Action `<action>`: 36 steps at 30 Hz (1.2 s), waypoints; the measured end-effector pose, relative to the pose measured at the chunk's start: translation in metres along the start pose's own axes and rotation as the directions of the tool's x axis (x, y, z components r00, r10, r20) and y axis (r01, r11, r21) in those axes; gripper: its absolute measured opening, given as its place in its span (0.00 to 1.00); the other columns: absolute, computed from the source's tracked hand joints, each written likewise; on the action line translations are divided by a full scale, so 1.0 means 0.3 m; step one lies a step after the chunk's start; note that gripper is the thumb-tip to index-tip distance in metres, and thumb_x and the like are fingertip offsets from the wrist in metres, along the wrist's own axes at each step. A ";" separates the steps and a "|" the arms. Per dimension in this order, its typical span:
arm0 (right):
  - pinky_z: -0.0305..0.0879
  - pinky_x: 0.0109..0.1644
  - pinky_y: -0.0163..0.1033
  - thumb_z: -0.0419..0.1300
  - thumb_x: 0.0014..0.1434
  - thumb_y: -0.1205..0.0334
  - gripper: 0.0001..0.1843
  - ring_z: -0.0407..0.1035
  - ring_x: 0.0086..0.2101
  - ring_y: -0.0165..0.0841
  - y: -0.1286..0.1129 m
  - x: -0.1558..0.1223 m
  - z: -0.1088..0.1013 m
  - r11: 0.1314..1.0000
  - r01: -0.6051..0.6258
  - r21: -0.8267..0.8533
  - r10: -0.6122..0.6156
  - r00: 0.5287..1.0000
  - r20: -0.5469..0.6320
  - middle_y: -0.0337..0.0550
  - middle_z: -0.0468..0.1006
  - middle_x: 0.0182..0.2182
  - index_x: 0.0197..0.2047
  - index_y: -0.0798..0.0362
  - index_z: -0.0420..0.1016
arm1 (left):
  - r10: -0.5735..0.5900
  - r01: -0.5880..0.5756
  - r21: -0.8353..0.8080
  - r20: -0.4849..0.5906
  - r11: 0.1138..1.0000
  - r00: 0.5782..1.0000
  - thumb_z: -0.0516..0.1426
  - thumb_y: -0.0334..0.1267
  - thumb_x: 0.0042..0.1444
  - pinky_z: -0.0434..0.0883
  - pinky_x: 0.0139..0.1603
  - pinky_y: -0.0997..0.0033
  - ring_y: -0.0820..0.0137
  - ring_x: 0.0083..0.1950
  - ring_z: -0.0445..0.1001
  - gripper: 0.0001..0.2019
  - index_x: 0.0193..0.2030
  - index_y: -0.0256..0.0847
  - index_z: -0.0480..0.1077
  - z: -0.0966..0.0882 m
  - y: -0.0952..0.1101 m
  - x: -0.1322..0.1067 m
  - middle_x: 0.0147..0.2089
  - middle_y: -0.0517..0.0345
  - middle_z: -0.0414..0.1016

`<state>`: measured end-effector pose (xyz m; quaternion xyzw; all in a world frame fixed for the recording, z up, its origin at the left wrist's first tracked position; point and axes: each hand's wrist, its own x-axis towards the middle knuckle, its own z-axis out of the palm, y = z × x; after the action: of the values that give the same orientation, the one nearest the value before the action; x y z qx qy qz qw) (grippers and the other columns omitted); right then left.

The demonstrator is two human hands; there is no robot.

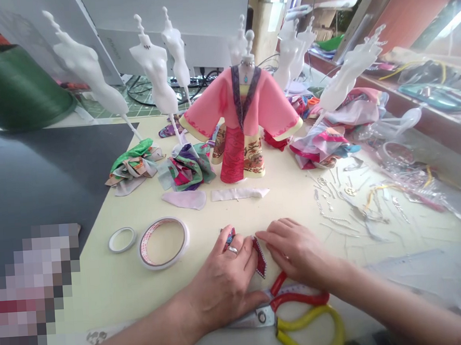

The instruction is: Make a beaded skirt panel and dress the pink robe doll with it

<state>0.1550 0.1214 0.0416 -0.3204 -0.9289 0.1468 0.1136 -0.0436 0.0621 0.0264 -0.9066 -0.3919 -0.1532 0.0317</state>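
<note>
On the worktop (105,289), the left hand (221,282) has its fingers (234,240) curled closed over a patterned red fabric strip (259,257), which shows between the hands. The right hand (293,249) lies just beside it, its fingers (268,238) extended and open, their tips touching the strip. Red-and-yellow scissors (301,299) lie beneath the hands, two tape rolls (163,243) sit to the left, and a pink robe (240,109) stands ahead on a white mannequin (247,70).

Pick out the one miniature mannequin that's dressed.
The white dress form at center, wearing a pink robe with a dark collar; the other white forms are bare.
</note>
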 end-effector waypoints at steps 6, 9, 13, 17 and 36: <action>0.61 0.42 0.43 0.50 0.61 0.68 0.10 0.58 0.34 0.35 -0.017 0.005 0.009 0.993 0.037 -0.115 -0.031 0.998 0.051 0.45 0.67 0.31 0.41 0.54 0.72 | -0.005 0.005 -0.019 0.020 1.000 1.000 0.49 0.59 0.58 0.48 0.64 0.48 0.52 0.55 0.65 0.33 0.54 0.28 0.68 0.000 -0.008 0.002 0.53 0.42 0.72; 0.60 0.43 0.43 0.50 0.61 0.69 0.09 0.57 0.33 0.35 -0.022 0.008 0.007 0.989 0.035 -0.143 -0.029 0.999 0.041 0.44 0.66 0.31 0.41 0.54 0.71 | 0.000 0.001 -0.028 0.022 1.000 1.000 0.49 0.59 0.58 0.49 0.64 0.48 0.52 0.55 0.65 0.32 0.54 0.28 0.68 -0.002 -0.010 0.001 0.53 0.42 0.72; 0.59 0.44 0.44 0.50 0.62 0.69 0.10 0.56 0.33 0.35 -0.018 0.009 0.008 0.985 0.068 -0.159 -0.061 0.997 0.050 0.44 0.65 0.31 0.40 0.54 0.71 | -0.006 0.007 -0.039 0.029 0.999 1.000 0.49 0.58 0.58 0.48 0.64 0.48 0.53 0.54 0.65 0.31 0.52 0.30 0.69 -0.004 -0.009 -0.002 0.53 0.44 0.72; 0.59 0.45 0.45 0.49 0.63 0.67 0.10 0.56 0.33 0.35 -0.009 0.009 0.018 0.980 0.078 -0.181 -0.070 0.996 0.046 0.44 0.65 0.30 0.38 0.54 0.71 | -0.009 0.009 -0.036 0.024 0.999 1.000 0.49 0.58 0.59 0.47 0.65 0.48 0.53 0.55 0.65 0.32 0.55 0.28 0.67 -0.005 -0.008 -0.003 0.54 0.42 0.71; 0.59 0.48 0.47 0.51 0.61 0.69 0.09 0.57 0.32 0.35 -0.030 -0.003 0.011 0.972 0.104 -0.212 -0.111 0.994 -0.023 0.44 0.66 0.30 0.37 0.54 0.72 | 0.004 0.000 -0.149 0.029 0.989 1.000 0.52 0.53 0.58 0.52 0.63 0.41 0.51 0.56 0.66 0.27 0.54 0.31 0.67 -0.030 -0.035 -0.006 0.53 0.42 0.73</action>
<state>0.1496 0.1136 0.0414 -0.2822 -0.9531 0.0358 0.1031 -0.0546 0.0664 0.0336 -0.9090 -0.3788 -0.1686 -0.0418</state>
